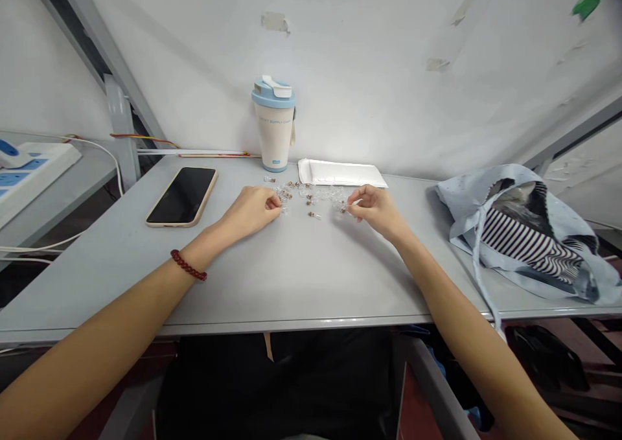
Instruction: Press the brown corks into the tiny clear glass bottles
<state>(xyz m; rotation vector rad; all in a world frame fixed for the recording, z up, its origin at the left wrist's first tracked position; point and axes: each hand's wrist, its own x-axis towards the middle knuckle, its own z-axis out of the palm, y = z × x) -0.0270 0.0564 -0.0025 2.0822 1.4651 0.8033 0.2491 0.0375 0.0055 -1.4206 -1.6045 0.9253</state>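
Note:
Several tiny clear glass bottles with brown corks (315, 216) lie scattered in a loose group on the grey table (301, 278), between my two hands. At the left end of the group, my left hand (257, 210) has its fingers pinched together, with a small clear piece at the fingertips. My right hand (372, 208) is at the right end, thumb and index finger closed at a tiny corked bottle (343, 207). A white packet (343, 173) lies flat behind the bottles, near the wall.
A cream cup with a blue lid (275, 129) stands at the back. To the left lies a phone (183, 197); a light blue bag (529, 232) sits on the right. A power strip (36, 171) is at far left.

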